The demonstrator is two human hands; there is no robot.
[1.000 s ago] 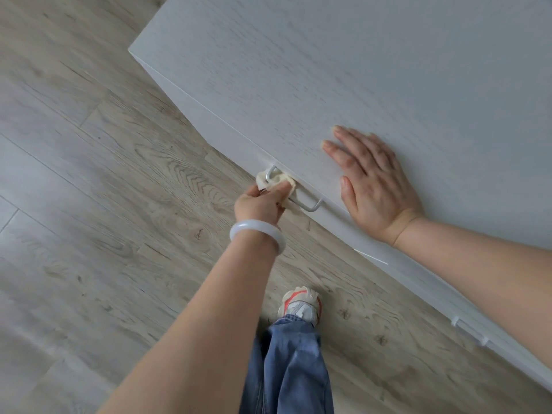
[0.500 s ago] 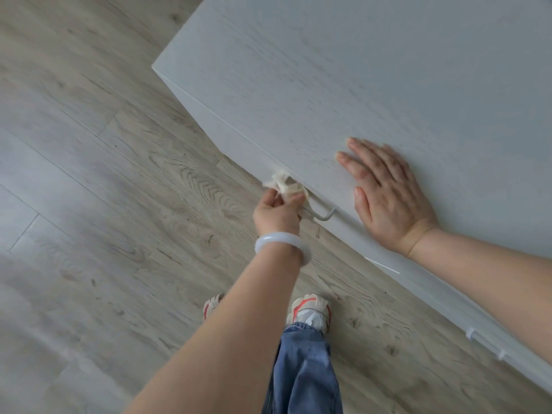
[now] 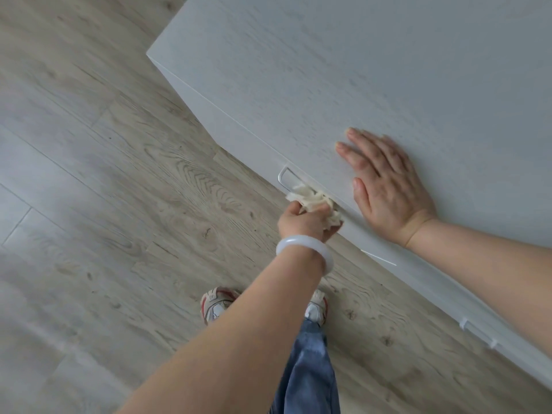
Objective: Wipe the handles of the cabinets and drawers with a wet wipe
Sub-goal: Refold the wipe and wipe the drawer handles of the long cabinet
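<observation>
White cabinet (image 3: 343, 70); my right hand (image 3: 385, 186) lies flat on its top. The handle (image 3: 283, 179) runs along the front edge, its bare end up-left of my left hand (image 3: 301, 222), whose grip holds the wet wipe (image 3: 313, 201) bunched around the bar's near end.

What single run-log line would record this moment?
left hand: grips wet wipe on drawer handle | right hand: flat on cabinet top | second handle: untouched
</observation>
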